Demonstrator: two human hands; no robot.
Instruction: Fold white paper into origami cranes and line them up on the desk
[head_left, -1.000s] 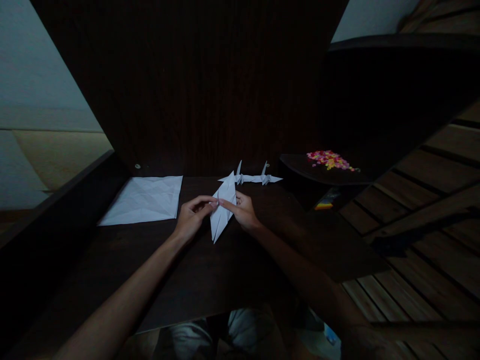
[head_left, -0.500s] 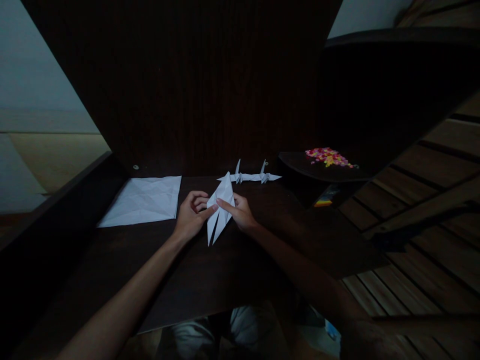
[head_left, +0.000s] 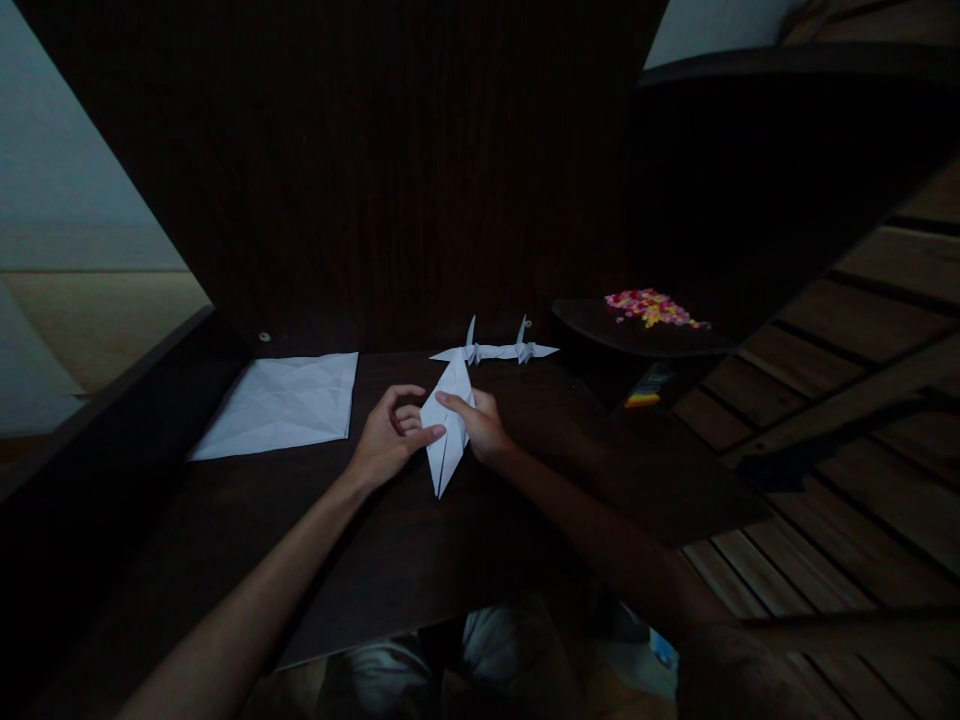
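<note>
A folded white origami paper [head_left: 450, 440], long and diamond-shaped with a slit down its near half, is held above the dark desk [head_left: 360, 570]. My right hand [head_left: 486, 425] grips its right side, thumb across the front and fingers behind. On the left edge, my left hand [head_left: 394, 435] pinches the paper with the thumb on its face; the index finger curves away from it. Just beyond the paper's far tip lie two folded paper cranes [head_left: 499, 352], side by side against the back panel.
To the left lies a stack of creased white paper sheets [head_left: 281, 405]. A small curved shelf [head_left: 585, 320] at the right bears a heap of pink, red and yellow bits [head_left: 651, 308]. Under it sits a dark item with a yellow-orange stripe [head_left: 642, 399]. Wooden slats [head_left: 855, 480] are further right.
The two lower points of the folded paper have come together, narrowing the slit between them. My left thumb has slid lower and to the right on the paper. The camera view has shifted slightly.
</note>
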